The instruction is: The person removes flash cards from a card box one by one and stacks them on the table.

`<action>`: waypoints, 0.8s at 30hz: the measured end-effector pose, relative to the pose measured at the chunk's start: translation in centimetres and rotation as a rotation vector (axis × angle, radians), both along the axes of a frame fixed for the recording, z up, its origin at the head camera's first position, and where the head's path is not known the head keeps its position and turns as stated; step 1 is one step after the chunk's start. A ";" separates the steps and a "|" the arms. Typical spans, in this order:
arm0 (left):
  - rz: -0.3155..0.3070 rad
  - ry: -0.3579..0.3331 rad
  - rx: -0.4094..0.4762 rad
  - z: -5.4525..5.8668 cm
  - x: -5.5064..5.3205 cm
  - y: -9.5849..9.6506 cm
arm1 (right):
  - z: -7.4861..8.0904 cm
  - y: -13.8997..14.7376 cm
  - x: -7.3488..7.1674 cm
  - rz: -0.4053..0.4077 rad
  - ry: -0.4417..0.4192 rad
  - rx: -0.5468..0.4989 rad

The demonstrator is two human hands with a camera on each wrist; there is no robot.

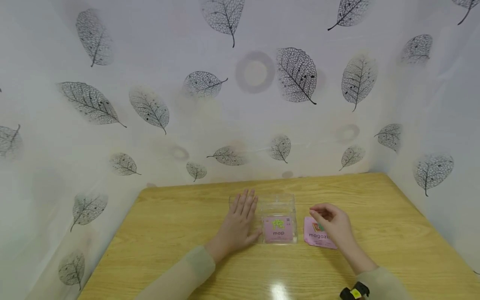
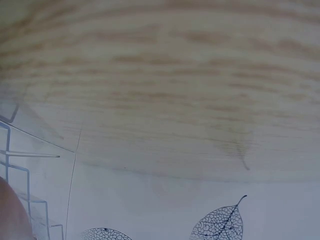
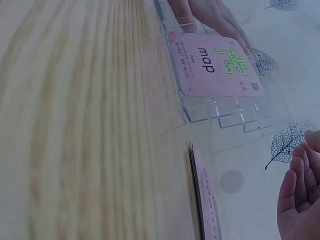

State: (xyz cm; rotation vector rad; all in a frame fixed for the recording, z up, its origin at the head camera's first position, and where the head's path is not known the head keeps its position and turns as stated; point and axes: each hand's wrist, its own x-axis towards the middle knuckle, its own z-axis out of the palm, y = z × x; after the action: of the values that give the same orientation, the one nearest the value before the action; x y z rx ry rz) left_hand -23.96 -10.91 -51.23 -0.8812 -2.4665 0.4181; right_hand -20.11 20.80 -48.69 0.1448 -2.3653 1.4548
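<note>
A clear plastic tiered holder [image 1: 278,203] stands on the table, with a pink card reading "map" [image 1: 278,237] in its front tier. My left hand [image 1: 237,227] rests along the holder's left side, fingers straight and thumb at the front corner. To the right of the holder lies a small stack of pink cards [image 1: 310,238], its top one reading "magazine" and partly covered by my right hand [image 1: 336,223]. That hand hovers over the stack with fingers loosely bent. In the right wrist view its fingertips [image 3: 299,159] hold nothing and are apart from the stack's edge [image 3: 202,195].
The wooden table [image 1: 165,233] meets a pale leaf-printed sheet [image 1: 168,158] at the back and both sides. A black band with a yellow patch [image 1: 355,291] shows at my right sleeve. Clear stepped edges [image 2: 29,185] of the holder appear in the left wrist view.
</note>
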 end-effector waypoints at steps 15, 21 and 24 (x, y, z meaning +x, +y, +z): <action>0.014 0.004 -0.028 0.3 0.1 0.0 | 0.1 -1.3 -0.2 0.055 -0.006 -0.041; 0.013 0.002 -0.025 0.3 0.2 0.0 | 0.1 -1.7 -0.1 0.079 -0.003 -0.034; 0.008 0.010 -0.021 0.4 0.1 0.0 | 0.0 -1.9 -0.1 0.085 0.003 -0.031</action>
State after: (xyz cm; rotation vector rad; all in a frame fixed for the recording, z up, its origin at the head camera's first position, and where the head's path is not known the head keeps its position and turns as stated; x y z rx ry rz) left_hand -23.82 -10.86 -50.88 -0.8760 -2.4613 0.4511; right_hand -20.17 18.89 -48.69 0.2420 -2.3592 1.5278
